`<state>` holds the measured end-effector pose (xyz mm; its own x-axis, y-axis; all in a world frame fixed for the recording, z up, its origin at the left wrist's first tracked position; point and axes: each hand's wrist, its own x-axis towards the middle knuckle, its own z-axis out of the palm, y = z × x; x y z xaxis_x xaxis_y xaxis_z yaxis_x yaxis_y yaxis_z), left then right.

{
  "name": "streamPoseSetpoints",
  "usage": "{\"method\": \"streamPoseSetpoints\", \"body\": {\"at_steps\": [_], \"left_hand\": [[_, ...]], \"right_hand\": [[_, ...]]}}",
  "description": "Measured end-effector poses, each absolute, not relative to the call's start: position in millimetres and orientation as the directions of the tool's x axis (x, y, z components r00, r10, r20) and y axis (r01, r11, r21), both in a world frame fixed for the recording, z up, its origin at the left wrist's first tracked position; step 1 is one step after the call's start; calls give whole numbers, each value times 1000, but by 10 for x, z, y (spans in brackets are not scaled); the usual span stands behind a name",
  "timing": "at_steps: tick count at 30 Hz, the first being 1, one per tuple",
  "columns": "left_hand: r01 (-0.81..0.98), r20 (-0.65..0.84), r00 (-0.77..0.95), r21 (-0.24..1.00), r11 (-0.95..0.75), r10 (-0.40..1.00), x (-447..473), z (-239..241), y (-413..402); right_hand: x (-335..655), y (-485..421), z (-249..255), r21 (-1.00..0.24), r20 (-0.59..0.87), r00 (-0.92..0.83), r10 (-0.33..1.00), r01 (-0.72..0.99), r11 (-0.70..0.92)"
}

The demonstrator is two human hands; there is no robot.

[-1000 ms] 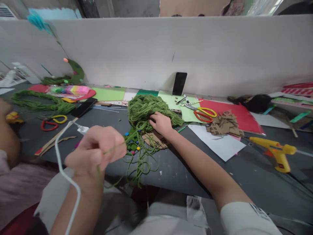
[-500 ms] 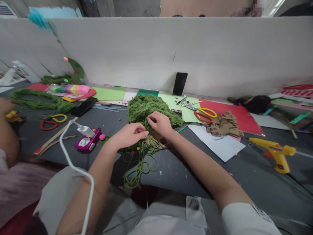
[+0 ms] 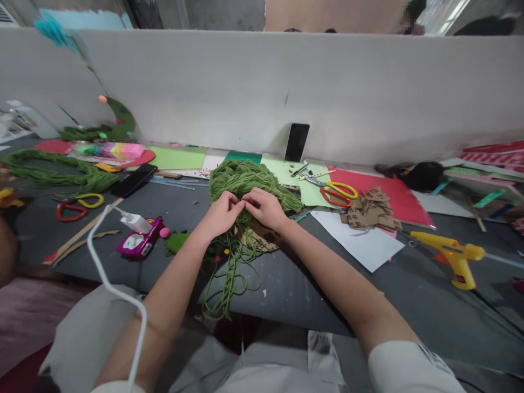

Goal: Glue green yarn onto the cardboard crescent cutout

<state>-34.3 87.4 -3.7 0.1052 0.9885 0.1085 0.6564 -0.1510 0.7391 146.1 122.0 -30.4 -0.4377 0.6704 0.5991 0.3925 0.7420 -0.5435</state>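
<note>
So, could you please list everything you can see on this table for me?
yarn heap: one, green, table centre, strands trailing over the near edge
yarn bundle: one, green, far left
scissors: two, red-and-yellow handles, one right of the heap, one at left
phones: two, black, one leaning on the partition, one flat at left
glue gun: one, yellow, right
cardboard scraps: a pile, brown, beside the right scissors
paper sheet: one, white, in front of the scraps
table: one, dark grey
left hand: pinching the heap's near edge
right hand: pinching there too, beside the left hand
</note>
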Motion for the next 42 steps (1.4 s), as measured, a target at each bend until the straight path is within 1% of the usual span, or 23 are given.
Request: {"method": "streamPoseSetpoints", "body": {"at_steps": [5, 7, 8, 9, 11, 13, 15, 17, 20, 24, 30, 34, 36, 38, 40, 41, 42], "left_hand": [[645, 131, 203, 727, -233, 970, -336, -21, 911], [611, 128, 228, 753, -245, 965, -322, -1, 917], [569, 111, 238, 790, -231, 965, -313, 10, 915], [506, 81, 241, 840, -197, 967, -304, 21, 909], [325, -7, 243, 943, -74, 970, -285, 53, 878], [105, -78, 269, 993, 51, 960, -276, 103, 816], [-86, -72, 333, 991, 106, 940, -283, 176, 725], [-219, -14, 405, 969, 112, 914, -306, 257, 618], [-326, 57, 466, 939, 112, 883, -349, 355, 477], [-415, 99, 443, 903, 107, 891, -371, 403, 394], [-441, 122, 461, 891, 107, 879, -357, 414, 351], [-407, 119, 457, 909, 87, 882, -394, 412, 337], [-305, 80, 442, 950, 65, 893, -445, 410, 355], [-119, 37, 387, 993, 10, 921, -517, 408, 390], [50, 53, 270, 996, -69, 961, -595, 406, 437], [84, 85, 199, 991, -103, 976, -630, 404, 460], [77, 113, 129, 989, -123, 985, -658, 402, 481]], "right_hand": [[1488, 1227, -299, -534, 591, -466, 659, 387, 752], [1499, 1219, -292, -521, 581, -477, 660, 404, 752], [1502, 1213, -288, -509, 573, -484, 662, 422, 750], [1503, 1205, -284, -491, 562, -493, 664, 448, 747], [1493, 1187, -276, -436, 532, -506, 679, 524, 732], [1463, 1170, -270, -375, 506, -491, 709, 615, 694], [1417, 1158, -263, -340, 495, -454, 741, 683, 646], [1366, 1150, -253, -338, 489, -416, 766, 720, 606], [1314, 1143, -244, -338, 462, -397, 793, 748, 572], [1321, 1144, -254, -326, 454, -405, 794, 753, 571], [1367, 1161, -276, -327, 450, -392, 802, 763, 557], [1361, 1164, -295, -340, 428, -385, 817, 769, 541], [1373, 1175, -306, -363, 415, -375, 829, 767, 529], [1420, 1205, -308, -412, 418, -379, 826, 731, 544], [1507, 1253, -292, -473, 439, -425, 792, 640, 606], [1562, 1280, -275, -499, 445, -466, 765, 580, 644], [1619, 1305, -253, -516, 440, -517, 734, 524, 678]]}}
